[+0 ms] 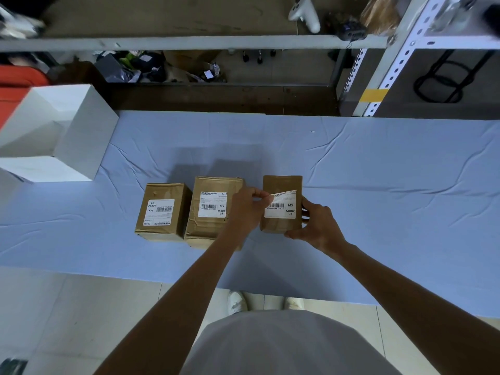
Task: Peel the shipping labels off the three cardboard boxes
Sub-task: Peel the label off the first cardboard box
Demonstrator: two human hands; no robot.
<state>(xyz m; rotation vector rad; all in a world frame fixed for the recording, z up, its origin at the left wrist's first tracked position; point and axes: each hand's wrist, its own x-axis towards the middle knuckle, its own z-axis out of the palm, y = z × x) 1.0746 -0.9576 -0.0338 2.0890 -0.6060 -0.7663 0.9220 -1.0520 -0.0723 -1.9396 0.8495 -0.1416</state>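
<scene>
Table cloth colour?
Plain light blue table cloth, creased; clearest in the head view.

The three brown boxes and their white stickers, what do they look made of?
The left box, middle box and right box look like matte brown cardboard, creased and dented. The right label, like the others, looks like thin white printed paper: it bends softly where the left hand pinches its lifted corner, while the right hand holds the right box.
</scene>
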